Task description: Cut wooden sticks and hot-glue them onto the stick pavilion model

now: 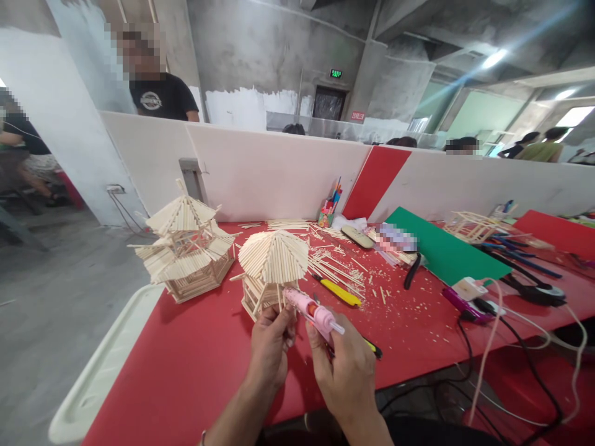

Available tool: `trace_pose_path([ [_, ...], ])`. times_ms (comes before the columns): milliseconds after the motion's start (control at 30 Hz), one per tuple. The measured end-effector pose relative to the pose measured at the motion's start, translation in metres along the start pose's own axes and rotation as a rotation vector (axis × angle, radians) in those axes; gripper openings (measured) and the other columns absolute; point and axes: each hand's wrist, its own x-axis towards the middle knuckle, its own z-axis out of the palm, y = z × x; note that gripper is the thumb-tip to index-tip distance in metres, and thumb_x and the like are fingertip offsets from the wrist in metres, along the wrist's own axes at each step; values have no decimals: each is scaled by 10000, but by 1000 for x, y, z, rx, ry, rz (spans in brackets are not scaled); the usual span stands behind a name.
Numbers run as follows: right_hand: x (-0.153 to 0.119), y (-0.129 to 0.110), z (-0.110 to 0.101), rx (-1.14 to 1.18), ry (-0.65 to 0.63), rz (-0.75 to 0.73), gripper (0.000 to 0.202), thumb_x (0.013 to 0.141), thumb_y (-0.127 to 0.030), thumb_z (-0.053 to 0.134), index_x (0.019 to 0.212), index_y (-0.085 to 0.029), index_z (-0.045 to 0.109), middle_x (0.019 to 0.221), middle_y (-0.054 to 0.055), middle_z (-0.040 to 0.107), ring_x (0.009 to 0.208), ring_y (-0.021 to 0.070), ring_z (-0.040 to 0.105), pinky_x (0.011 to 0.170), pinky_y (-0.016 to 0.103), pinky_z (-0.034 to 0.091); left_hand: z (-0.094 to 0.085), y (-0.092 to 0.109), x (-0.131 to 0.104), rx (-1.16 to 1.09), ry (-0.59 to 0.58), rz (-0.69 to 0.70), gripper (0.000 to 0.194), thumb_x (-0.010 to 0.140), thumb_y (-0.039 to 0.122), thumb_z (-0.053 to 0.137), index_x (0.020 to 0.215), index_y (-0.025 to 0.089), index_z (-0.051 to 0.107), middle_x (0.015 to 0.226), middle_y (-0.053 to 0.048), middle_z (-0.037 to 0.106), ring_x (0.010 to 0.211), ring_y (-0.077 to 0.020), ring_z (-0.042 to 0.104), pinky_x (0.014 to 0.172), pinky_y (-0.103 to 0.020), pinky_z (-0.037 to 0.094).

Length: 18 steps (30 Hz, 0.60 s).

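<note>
A small pavilion of wooden sticks (273,257) with a ribbed, pointed roof stands on the red table (186,371). At its lower front, the fingers of my left hand (272,344) are pinched together; what they hold, if anything, is too small to name. My right hand (346,365) is wrapped round a pink glue gun (309,308), whose tip points at the pavilion just under the roof edge, close above my left fingertips. To the left stands a larger two-tiered stick pavilion (186,248).
Behind lie loose sticks (332,269), a yellow cutter (340,292), a pen cup (326,214) and a grey-green case (357,236). A green board (441,248), a power strip (467,303) and cables are at the right. A person (162,96) stands beyond the white partition (274,167).
</note>
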Motion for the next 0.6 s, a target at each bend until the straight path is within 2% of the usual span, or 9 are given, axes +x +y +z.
trace_pose_path([
  [200,-2,-1,0,26,-15,20,240,895,-320,497,1057,-155,560,808,67,625,736,181,588,641,281,446,0,0,-1,5,12,-3,375,477,320,853,558,158,524,408,64,497,354,-33,377,354,-153,258],
  [333,-5,0,-2,50,-9,32,184,895,-316,497,965,-162,568,744,47,602,692,169,582,619,268,441,0,0,-3,3,6,-2,369,484,335,851,581,150,546,407,70,492,357,-30,380,356,-144,270],
  [467,-4,2,-3,-10,44,85,235,904,-370,470,916,-160,575,753,69,617,711,187,601,616,277,450,1,-1,-3,29,20,14,350,509,338,840,604,144,565,455,56,542,357,-26,393,349,-139,277],
  [600,-2,1,1,-5,22,89,237,903,-372,471,919,-159,573,733,69,617,700,189,602,610,278,455,1,-1,-4,19,54,23,353,493,332,844,608,145,568,462,47,565,354,-30,418,350,-139,289],
])
